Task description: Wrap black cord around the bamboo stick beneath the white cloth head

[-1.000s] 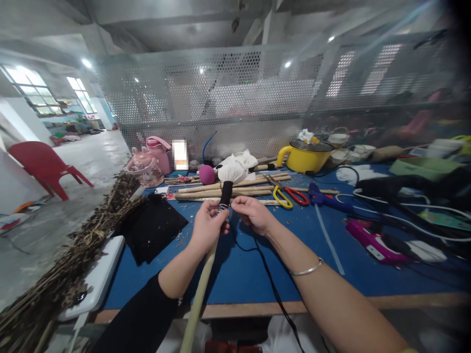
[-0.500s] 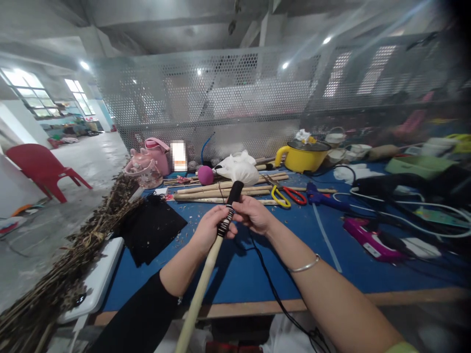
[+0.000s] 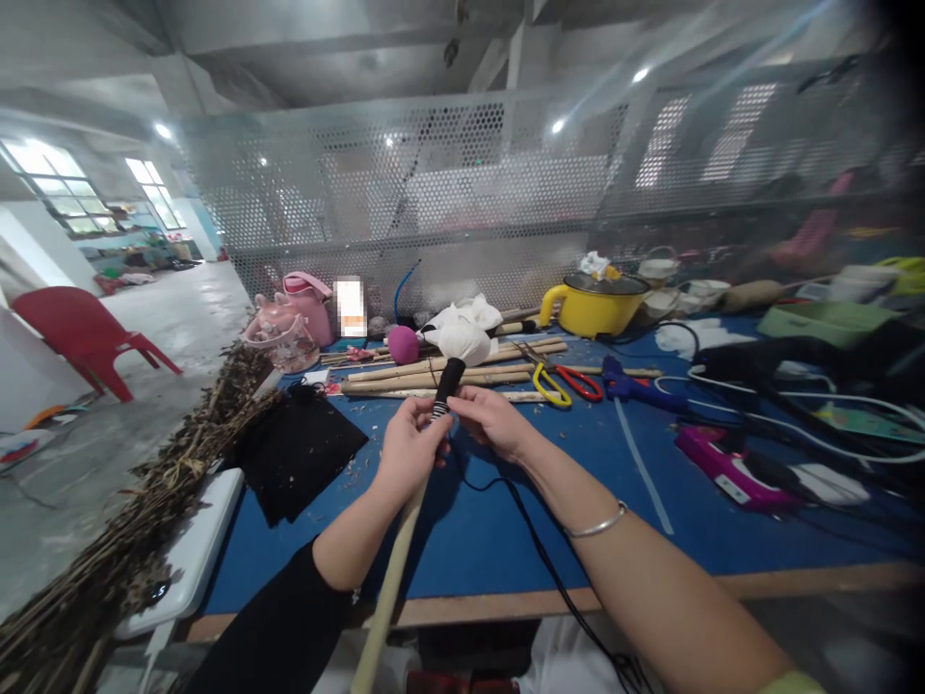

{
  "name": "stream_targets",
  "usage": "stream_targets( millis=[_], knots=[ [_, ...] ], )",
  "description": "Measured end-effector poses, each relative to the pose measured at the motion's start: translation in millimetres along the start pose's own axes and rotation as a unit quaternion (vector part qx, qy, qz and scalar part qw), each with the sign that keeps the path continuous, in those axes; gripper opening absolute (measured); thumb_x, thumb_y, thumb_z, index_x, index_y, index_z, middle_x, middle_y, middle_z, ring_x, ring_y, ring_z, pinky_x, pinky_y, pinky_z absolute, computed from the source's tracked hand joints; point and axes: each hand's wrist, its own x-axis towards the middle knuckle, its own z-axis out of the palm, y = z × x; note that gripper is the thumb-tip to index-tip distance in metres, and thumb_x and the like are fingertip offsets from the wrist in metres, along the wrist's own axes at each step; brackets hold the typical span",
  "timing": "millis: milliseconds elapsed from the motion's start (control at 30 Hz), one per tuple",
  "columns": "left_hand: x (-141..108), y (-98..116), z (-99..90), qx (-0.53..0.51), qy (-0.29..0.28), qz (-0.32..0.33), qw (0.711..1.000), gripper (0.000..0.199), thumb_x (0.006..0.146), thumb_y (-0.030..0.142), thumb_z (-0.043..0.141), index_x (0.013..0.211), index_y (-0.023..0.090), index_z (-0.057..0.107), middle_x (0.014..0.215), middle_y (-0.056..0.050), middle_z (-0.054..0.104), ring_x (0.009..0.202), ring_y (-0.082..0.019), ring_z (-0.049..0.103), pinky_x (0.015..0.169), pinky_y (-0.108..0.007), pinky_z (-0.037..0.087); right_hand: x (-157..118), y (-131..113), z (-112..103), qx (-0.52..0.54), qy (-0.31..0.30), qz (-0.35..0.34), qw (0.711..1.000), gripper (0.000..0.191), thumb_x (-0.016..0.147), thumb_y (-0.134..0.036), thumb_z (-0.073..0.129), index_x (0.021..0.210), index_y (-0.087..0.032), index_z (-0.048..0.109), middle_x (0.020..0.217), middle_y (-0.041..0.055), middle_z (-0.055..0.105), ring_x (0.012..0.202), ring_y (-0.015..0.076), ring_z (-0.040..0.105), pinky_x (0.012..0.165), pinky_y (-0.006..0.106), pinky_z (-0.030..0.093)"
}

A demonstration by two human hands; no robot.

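A pale wooden stick (image 3: 397,569) slants up from the bottom edge to a black-wrapped neck (image 3: 449,379), topped by a white cloth bundle (image 3: 463,337). My left hand (image 3: 411,443) is closed around the stick just below the neck, its thumb on a band of white and black cord turns. Beside it, my right hand (image 3: 491,421) pinches at the neck's right side with thumb and fingertips; whether it grips the cord or the wrap is too small to tell. A black cord (image 3: 531,530) trails from between the hands down over the table edge.
On the blue table (image 3: 491,559) lie wooden sticks (image 3: 405,374), scissors (image 3: 553,384), a black cloth (image 3: 300,448), a purple ball (image 3: 403,344) and a magenta device (image 3: 729,472). A yellow pot (image 3: 596,304) stands behind. Dried stems (image 3: 159,472) line the left edge; cables cover the right.
The neck and bundle have shifted slightly left. My left hand has turned over the neck, its thumb now covering more of the striped cord turns. My right hand has moved slightly left along with it.
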Motion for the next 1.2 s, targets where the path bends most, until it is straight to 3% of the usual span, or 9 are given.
stream_targets(
  millis=[133, 300, 433, 767, 1067, 1200],
  knots=[
    [1.8, 3.8, -2.3, -0.047, -0.003, -0.006, 0.999, 0.034, 0.068, 0.033, 0.066, 0.089, 0.017, 0.045, 0.054, 0.007, 0.05, 0.041, -0.007, 0.049, 0.034, -0.015, 0.036, -1.7, -3.6, -2.2, 0.02, 0.014, -0.007, 1.0, 0.028, 0.064, -0.036, 0.069, 0.061, -0.017, 0.048, 0.039, -0.0101, 0.031, 0.032, 0.0031, 0.02, 0.033, 0.019, 0.01],
    [0.6, 5.3, -1.0, -0.072, -0.009, -0.007, 0.997, 0.036, 0.068, 0.034, 0.066, 0.09, 0.017, 0.043, 0.065, 0.003, 0.057, 0.043, -0.007, 0.049, 0.034, -0.016, 0.036, -2.6, -4.2, -2.7, 0.053, 0.017, -0.014, 0.998, 0.028, 0.062, -0.034, 0.07, 0.061, -0.017, 0.048, 0.038, -0.0107, 0.029, 0.032, 0.0026, 0.017, 0.034, 0.019, 0.008],
    [-0.4, 6.0, 0.0, -0.067, -0.003, 0.003, 0.998, 0.035, 0.068, 0.032, 0.066, 0.09, 0.017, 0.043, 0.059, 0.006, 0.052, 0.042, -0.007, 0.048, 0.034, -0.016, 0.035, -3.7, -6.2, -1.1, 0.082, 0.022, -0.012, 0.996, 0.029, 0.061, -0.033, 0.072, 0.061, -0.017, 0.048, 0.039, -0.0107, 0.028, 0.033, 0.0023, 0.017, 0.034, 0.019, 0.007],
    [-2.0, 6.7, -0.6, -0.043, 0.0, 0.014, 0.999, 0.035, 0.066, 0.032, 0.067, 0.088, 0.018, 0.044, 0.053, 0.008, 0.049, 0.039, -0.006, 0.046, 0.033, -0.016, 0.033, -4.8, -7.6, -3.8, 0.176, -0.047, 0.027, 0.983, 0.023, 0.064, -0.029, 0.07, 0.076, -0.012, 0.06, 0.04, -0.0124, 0.022, 0.035, 0.0016, 0.01, 0.034, 0.016, 0.006],
    [-3.2, 10.6, 0.1, -0.133, -0.021, 0.006, 0.991, 0.033, 0.069, 0.031, 0.066, 0.088, 0.017, 0.043, 0.072, 0.001, 0.06, 0.044, -0.007, 0.049, 0.035, -0.018, 0.039, -2.0, -7.4, 0.6, 0.127, -0.011, 0.01, 0.992, 0.027, 0.061, -0.03, 0.073, 0.066, -0.014, 0.052, 0.052, -0.0054, 0.052, 0.033, -0.0004, 0.02, 0.029, 0.015, 0.01],
    [-1.2, 7.4, -1.7, -0.152, -0.053, -0.008, 0.987, 0.031, 0.07, 0.032, 0.065, 0.089, 0.016, 0.047, 0.076, -0.002, 0.062, 0.046, -0.007, 0.052, 0.039, -0.019, 0.041, -2.1, -8.9, -2.6, 0.116, -0.036, 0.007, 0.993, 0.028, 0.064, -0.031, 0.072, 0.078, -0.016, 0.052, 0.057, -0.0052, 0.055, 0.032, -0.0004, 0.021, 0.029, 0.014, 0.011]
  ],
)
